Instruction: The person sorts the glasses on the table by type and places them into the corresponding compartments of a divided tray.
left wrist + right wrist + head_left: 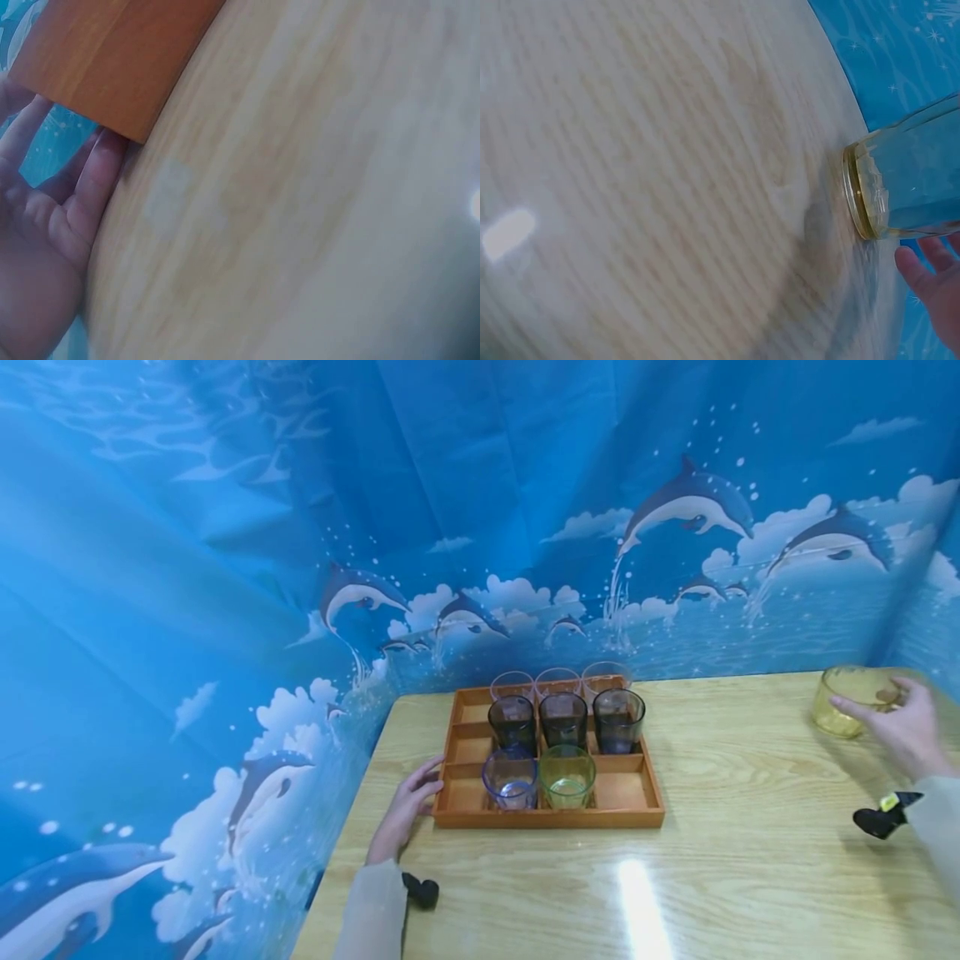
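Observation:
My right hand [900,727] holds a yellow glass [831,714] at the table's far right, thumb on its near left and fingers round the far side. In the right wrist view the base of the glass [864,191] is close over the tabletop, with fingertips along its lower side. My left hand [405,806] rests its fingers against the left side of a brown wooden tray [547,819]. From the left wrist, the fingers [101,169] touch the tray's end near its lower corner [131,120].
In the tray, three clear glasses [558,673] form the back row, three dark glasses [564,722] the middle row. A blue glass [510,781] and a green glass [567,777] stand at the front. A dolphin-print curtain [510,527] hangs behind the wooden table [735,827].

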Motion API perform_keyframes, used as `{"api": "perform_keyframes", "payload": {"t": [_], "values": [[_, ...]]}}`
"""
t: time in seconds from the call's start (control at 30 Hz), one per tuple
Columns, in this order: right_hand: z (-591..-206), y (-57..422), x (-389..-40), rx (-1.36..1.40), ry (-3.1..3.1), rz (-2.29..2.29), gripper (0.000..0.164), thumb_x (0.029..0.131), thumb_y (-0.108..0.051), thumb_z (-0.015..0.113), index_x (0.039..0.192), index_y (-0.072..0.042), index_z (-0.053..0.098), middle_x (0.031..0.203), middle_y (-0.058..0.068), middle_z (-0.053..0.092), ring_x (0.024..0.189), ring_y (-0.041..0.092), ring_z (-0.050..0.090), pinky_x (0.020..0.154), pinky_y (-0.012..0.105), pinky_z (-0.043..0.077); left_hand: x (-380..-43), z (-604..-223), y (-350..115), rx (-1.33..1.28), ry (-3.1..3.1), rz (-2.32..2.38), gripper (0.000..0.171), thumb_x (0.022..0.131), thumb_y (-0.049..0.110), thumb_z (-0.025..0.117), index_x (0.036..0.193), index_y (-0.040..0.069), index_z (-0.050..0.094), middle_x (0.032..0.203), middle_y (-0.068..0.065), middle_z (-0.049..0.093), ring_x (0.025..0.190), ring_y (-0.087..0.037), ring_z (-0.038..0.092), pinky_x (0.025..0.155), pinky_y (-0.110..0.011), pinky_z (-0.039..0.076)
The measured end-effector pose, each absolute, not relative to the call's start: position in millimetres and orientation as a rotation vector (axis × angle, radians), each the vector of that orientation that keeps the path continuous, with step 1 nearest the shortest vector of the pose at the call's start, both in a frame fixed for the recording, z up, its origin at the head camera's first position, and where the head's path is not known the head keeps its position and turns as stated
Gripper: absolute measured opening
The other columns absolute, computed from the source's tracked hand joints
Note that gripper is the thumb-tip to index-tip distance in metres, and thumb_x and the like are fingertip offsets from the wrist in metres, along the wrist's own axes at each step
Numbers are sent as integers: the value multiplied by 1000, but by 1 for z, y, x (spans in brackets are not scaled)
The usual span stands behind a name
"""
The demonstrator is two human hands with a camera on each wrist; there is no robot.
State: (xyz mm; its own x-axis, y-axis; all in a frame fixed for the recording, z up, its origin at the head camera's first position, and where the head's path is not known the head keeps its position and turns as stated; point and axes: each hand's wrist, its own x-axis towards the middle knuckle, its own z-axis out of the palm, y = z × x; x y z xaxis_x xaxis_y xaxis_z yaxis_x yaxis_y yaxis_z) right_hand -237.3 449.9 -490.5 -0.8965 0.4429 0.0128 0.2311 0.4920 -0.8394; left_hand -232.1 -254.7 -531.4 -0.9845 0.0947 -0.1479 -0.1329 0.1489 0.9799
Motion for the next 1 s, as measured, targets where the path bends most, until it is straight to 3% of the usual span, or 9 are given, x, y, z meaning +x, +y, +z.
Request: {"api": "perform_keyframes", "payload": {"t": [0.1,0.3,0.4,0.5,0.63,0.83,1.0], "values": [[-492,449,-235,-567,-2521,1350,103,85,-48,59,146,-1,-9,144,35,12,122,54,21,86,62,31,-232,-531,-255,-28,2238,1947,53,88,29,63,137,20,47,131,-12,46,112,-28,47,72,-37,49],[-495,448,-230,-483,-2531,1325,102,84,-43,63,147,-2,-5,141,35,18,111,47,27,76,41,36,-232,-530,-254,-26,2228,1966,52,88,27,62,138,18,47,131,-13,46,112,-28,47,71,-37,49],[-498,447,-228,-466,-2521,1345,101,84,-42,65,147,-5,-4,142,34,19,112,46,28,78,40,37,-232,-530,-254,-42,2235,1948,53,88,28,62,138,19,46,132,-12,46,113,-28,47,72,-38,49],[-502,445,-226,-460,-2502,1369,100,83,-42,66,148,-11,-4,143,31,21,108,37,34,73,24,38,-232,-530,-254,-53,2233,1940,53,88,30,62,138,22,47,133,-11,46,114,-28,47,73,-38,49],[-505,441,-223,-427,-2485,1386,99,82,-39,67,148,-15,-2,143,28,26,102,26,39,60,10,34,-227,-524,-253,-28,2214,1952,50,91,23,59,139,17,45,133,-14,45,112,-27,47,73,-38,49],[-508,436,-221,-363,-2489,1395,97,82,-37,70,149,-16,3,135,18,36,94,6,40,60,9,36,-230,-529,-254,-56,2226,1950,51,90,26,60,138,21,46,134,-12,45,114,-27,46,73,-38,48],[-505,430,-218,-317,-2477,1400,96,82,-33,70,148,-9,5,119,0,43,88,-3,38,60,10,38,-230,-530,-253,-63,2249,1942,50,88,30,62,136,25,49,132,-9,47,114,-28,47,73,-38,49]]}}
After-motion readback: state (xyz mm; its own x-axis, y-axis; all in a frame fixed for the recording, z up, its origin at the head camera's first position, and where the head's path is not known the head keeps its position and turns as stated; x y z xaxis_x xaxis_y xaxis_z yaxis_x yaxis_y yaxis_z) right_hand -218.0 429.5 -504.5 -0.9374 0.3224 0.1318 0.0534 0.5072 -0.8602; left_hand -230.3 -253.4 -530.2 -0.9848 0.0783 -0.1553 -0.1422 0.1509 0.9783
